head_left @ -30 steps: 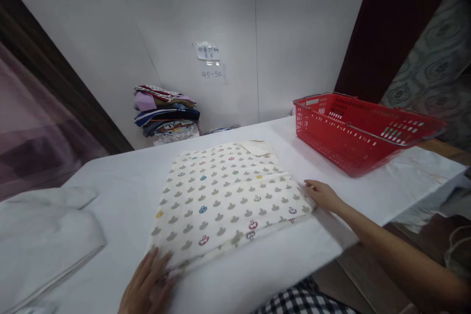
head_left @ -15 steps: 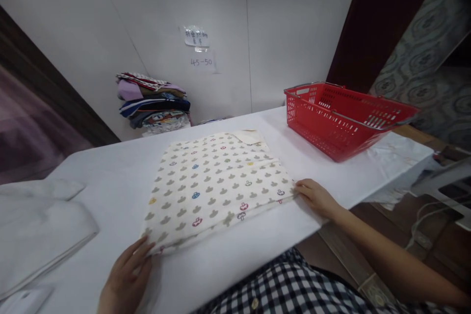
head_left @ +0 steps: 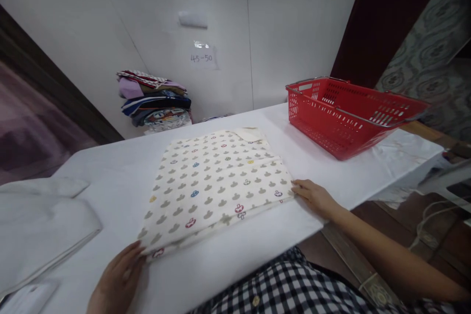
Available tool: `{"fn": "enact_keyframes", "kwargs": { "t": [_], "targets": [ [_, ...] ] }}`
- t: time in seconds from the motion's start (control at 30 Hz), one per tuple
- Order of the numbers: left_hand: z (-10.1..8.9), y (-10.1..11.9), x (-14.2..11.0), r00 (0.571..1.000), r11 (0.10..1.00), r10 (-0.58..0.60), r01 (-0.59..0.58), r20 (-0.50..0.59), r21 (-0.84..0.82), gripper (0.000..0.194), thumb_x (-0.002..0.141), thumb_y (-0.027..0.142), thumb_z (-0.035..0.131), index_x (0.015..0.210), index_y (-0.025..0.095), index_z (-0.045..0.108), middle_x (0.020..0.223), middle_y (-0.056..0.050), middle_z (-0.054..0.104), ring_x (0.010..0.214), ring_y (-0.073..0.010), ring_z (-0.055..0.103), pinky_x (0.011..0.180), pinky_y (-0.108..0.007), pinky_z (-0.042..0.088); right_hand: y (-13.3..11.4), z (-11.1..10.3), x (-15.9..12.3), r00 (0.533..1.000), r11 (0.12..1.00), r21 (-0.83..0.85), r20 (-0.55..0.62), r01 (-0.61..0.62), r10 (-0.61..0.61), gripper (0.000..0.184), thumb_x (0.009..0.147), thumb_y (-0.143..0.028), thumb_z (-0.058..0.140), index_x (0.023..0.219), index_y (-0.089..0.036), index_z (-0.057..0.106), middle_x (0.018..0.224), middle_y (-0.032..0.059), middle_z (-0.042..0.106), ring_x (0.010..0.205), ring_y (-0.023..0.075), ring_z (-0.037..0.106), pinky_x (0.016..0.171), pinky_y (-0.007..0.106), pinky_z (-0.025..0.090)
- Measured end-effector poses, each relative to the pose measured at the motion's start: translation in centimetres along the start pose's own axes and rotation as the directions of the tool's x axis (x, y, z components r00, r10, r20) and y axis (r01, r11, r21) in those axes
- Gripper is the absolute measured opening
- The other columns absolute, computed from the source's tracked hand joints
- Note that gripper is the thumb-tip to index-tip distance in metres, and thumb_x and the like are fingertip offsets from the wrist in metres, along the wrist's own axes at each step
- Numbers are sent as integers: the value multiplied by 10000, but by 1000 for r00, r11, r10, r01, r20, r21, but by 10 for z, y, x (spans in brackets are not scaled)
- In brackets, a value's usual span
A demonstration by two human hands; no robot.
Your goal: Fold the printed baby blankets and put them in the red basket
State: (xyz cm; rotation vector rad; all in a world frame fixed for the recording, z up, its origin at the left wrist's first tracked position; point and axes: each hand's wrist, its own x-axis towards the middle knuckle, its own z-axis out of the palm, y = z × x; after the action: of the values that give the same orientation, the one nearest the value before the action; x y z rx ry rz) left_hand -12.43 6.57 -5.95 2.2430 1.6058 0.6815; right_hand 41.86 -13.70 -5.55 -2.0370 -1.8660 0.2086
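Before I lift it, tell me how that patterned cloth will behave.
The patterned cloth is probably floppy and would sag if lifted by one edge, given its soft creases. It looks fairly light, lying low and nearly flat. Its layers may shift, since they look uneven along the near edge.

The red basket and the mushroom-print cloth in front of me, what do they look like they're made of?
Red slotted basket: likely moulded plastic with a slight sheen, judging by its even colour and clean-cut slots; its thin grey handles look like metal.
Cream mushroom-print cloth: a matte woven or knitted fabric, perhaps cotton, going by its soft creases; the exact fibre can't be told.
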Motion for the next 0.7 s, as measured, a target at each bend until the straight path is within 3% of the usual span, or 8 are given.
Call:
{"fn": "enact_keyframes", "kwargs": {
  "t": [0.07, 0.13, 0.27, 0.37, 0.53, 0.63, 0.7],
  "targets": [
    [5, -5, -3, 999, 998, 50, -49, -11, 35, 448, 716, 497, 436, 1002, 193, 598, 1228, -129, 571, 1108, -277, 563, 1050, -443, 410, 0, 1, -3, 1000, 1000, 6, -4, 26, -26, 376, 886, -240, 402, 1180, -243, 636, 1322, 63, 518, 1152, 247, 485, 973, 424, 419],
    [6, -5, -6, 1000, 994, 21, -19, -10, 104, 499, 752, 495, 385, 1099, 185, 565, 1266, -123, 543, 1115, -266, 560, 1053, -430, 409, 4, 3, -5, 998, 998, 1, -19, 63, -63, 386, 876, -223, 409, 1197, -235, 622, 1328, 69, 511, 1155, 251, 480, 976, 436, 417],
    [2, 12, -6, 992, 961, -124, 112, 30, 251, 529, 797, 502, 327, 1158, 182, 546, 1171, -111, 597, 1066, -262, 586, 976, -409, 463, 16, 8, 0, 996, 995, -23, 10, 94, -93, 391, 897, -232, 379, 1213, -239, 611, 1330, 60, 511, 1161, 249, 477, 978, 443, 416],
    [0, 29, 0, 965, 914, -261, 236, 32, 329, 489, 830, 483, 319, 1173, 215, 543, 1123, -94, 632, 961, -265, 631, 811, -394, 519, 19, 11, 10, 995, 995, -9, 32, 97, -97, 388, 911, -269, 363, 1204, -228, 615, 1303, 64, 537, 1146, 250, 493, 982, 442, 415],
    [-17, 39, 16, 940, 911, -340, 327, 10, 250, 427, 816, 441, 370, 1140, 240, 563, 884, -57, 704, 793, -241, 664, 687, -335, 512, 18, -8, 27, 999, 1000, 14, -35, -17, 18, 354, 875, -271, 371, 1077, -238, 660, 1126, 62, 640, 1014, 234, 577, 904, 396, 476],
    [-31, 27, 15, 943, 927, -332, 329, -12, 183, 457, 787, 468, 403, 1165, 270, 566, 923, -38, 713, 805, -240, 669, 693, -338, 520, 27, -25, 24, 984, 997, -70, -174, 29, -41, 372, 845, -255, 360, 1051, -212, 667, 1115, 92, 638, 1017, 244, 579, 901, 406, 476],
    [-30, 12, 7, 953, 944, -300, 292, 29, 155, 472, 752, 489, 436, 1153, 293, 588, 977, -21, 714, 845, -248, 673, 710, -354, 532, 34, -28, 16, 973, 991, -114, -210, 70, -93, 377, 846, -260, 358, 1054, -210, 668, 1127, 100, 632, 1019, 245, 578, 894, 408, 480]
  ]
}}
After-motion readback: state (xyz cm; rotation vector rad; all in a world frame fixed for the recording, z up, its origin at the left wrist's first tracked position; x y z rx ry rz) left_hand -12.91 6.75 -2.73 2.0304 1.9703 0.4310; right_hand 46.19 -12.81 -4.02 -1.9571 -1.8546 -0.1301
